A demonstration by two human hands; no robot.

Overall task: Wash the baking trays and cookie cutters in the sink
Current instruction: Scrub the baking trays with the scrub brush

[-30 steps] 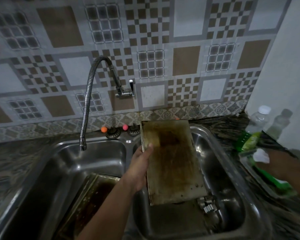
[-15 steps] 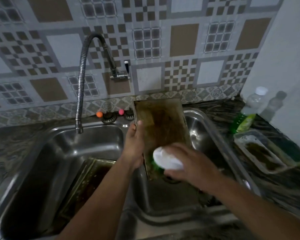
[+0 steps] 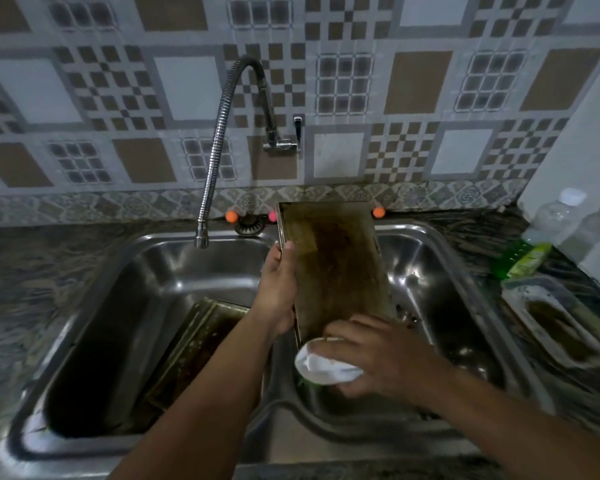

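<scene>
While left hand (image 3: 277, 289) fingers grip the stained rectangular tray (image 3: 333, 268), right hand (image 3: 371, 358) fingers clutch a white scrubber (image 3: 321, 365).

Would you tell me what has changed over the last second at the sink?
The right hand left the dish on the counter, took a white-topped scrubber and brought it to the lower edge of the baking tray. The left hand still grips that tray's edge; the second tray stays in the left basin.

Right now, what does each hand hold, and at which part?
The left hand grips the baking tray by its left long edge. The right hand holds a white scrubber, fingers curled over its top, at the tray's lower end.
</scene>
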